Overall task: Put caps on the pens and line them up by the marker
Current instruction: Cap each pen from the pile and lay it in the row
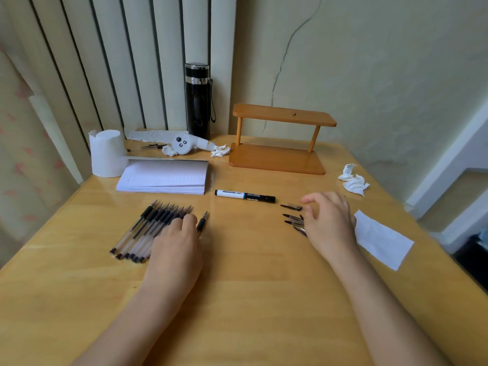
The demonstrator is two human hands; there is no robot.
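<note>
Several uncapped clear pens with black grips (148,228) lie side by side at the left of the wooden table (250,286). My left hand (177,244) rests palm down on their right end, and one more pen (202,222) pokes out from under its fingers. A black and white marker (244,196) lies flat in the middle. To its right, several loose pen caps (291,216) sit on the table. My right hand (330,220) hovers over them with fingers spread, covering some caps.
A white notepad (163,178), a paper roll (107,154), a white controller (184,145) and a black flask (198,100) stand at the back. A small wooden shelf (280,138) sits back right. Crumpled tissues (353,182) and a paper slip (383,240) lie right.
</note>
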